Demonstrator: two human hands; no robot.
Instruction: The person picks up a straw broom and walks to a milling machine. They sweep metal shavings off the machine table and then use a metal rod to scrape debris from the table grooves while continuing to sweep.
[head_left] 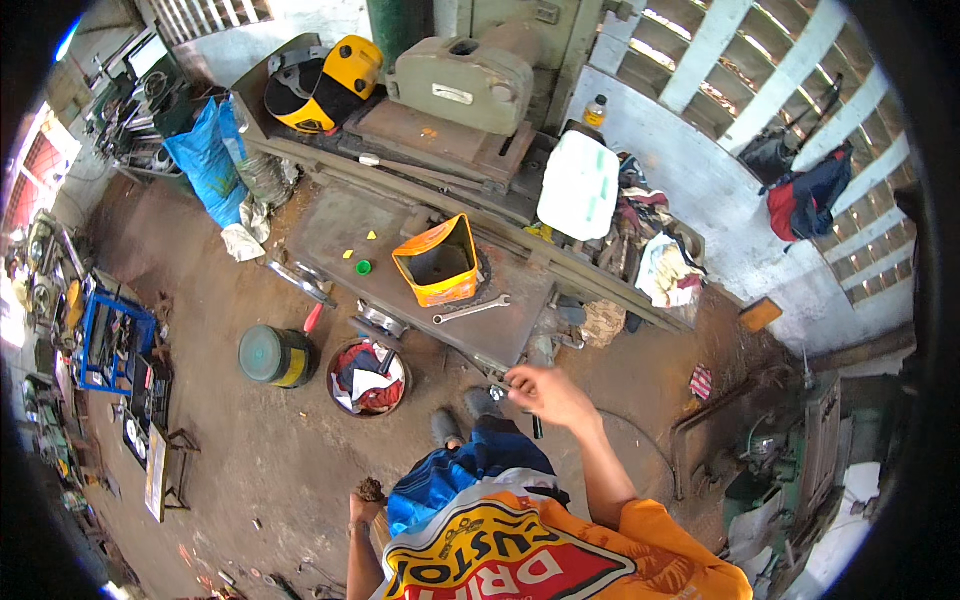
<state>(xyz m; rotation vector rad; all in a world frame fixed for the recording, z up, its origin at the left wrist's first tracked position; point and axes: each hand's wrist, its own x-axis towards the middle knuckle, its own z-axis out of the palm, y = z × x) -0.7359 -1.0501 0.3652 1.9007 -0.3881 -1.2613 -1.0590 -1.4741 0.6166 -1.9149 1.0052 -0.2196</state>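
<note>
Low at my left side, my left hand (363, 510) is closed round a brown, rough-looking clump (370, 489); its exact kind is too small to tell. My right hand (552, 397) is out in front of me at the right corner of the metal machine table (340, 225). Its fingers are curled, close to dark metal parts (487, 368) at the table's edge. Whether something is between them I cannot make out. On the table lie a combination wrench (472, 309), a cut-open orange container (440, 285) and a small green cap (364, 267).
A bucket of rags (397, 398) and a lidded green drum (262, 354) stand on the floor before the table. Behind are a yellow welding helmet (362, 65) and a white jug (580, 185). A blue rack (88, 340) stands left. A bent metal pipe (680, 450) is on the right.
</note>
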